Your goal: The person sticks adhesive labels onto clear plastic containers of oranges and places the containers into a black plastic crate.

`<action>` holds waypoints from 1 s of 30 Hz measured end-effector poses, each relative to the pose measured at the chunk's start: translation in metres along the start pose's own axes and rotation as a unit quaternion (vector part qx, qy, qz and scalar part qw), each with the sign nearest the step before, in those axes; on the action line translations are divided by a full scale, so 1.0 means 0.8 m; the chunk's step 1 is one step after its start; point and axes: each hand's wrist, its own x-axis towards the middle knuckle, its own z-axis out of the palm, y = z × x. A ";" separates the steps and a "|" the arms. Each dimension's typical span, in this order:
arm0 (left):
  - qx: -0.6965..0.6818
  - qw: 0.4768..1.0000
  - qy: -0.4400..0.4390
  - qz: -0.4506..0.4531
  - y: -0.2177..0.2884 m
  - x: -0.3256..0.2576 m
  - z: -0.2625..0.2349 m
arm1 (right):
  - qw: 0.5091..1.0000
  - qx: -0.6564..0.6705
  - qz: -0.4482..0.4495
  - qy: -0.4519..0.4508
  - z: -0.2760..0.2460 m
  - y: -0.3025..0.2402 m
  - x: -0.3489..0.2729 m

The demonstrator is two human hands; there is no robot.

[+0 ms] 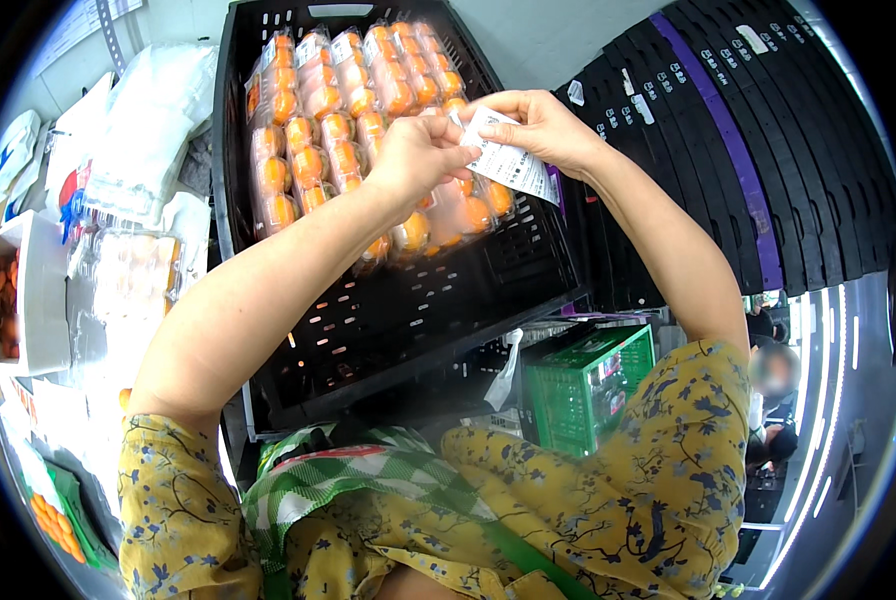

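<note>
- Both hands are up over the black crate, working on a white printed paper slip.
- Left hand is pinching the slip's upper-left end, fingers curled in tight on the paper edge.
- Right hand grips the top of the same slip from the other side, thumb and fingers closed on it.
- The slip is a longish strip; its long axis runs diagonally from the upper left, where both hands meet, down to the lower right, and the free end points toward the crate's right wall.
- It hangs in the air just above the clear packs of orange fruit that fill the crate in rows.
- To the right there's a stack of dark folded crates, and a green basket sits lower down.
- On the far left, a white box with more fruit in it.
</note>
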 end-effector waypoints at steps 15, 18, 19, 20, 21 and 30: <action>0.196 0.958 0.149 0.146 -0.010 0.005 -0.008 | 0.980 -0.184 -0.034 0.070 -0.011 0.010 0.029; 0.364 0.919 0.089 0.121 -0.033 0.006 0.002 | 0.961 -0.269 0.039 0.050 -0.043 0.012 0.043; 0.474 0.876 0.010 0.091 -0.033 0.002 0.010 | 0.949 -0.305 0.054 0.051 -0.044 0.014 0.047; 0.574 0.814 -0.070 0.060 -0.034 -0.003 0.021 | 0.936 -0.341 0.069 0.052 -0.046 0.017 0.050; 0.598 0.793 -0.072 0.089 -0.041 -0.009 0.024 | 0.928 -0.367 0.049 0.030 -0.043 0.018 0.058; 0.662 0.729 -0.111 0.135 -0.070 -0.020 0.026 | 0.860 -0.494 0.024 -0.126 0.007 0.045 0.148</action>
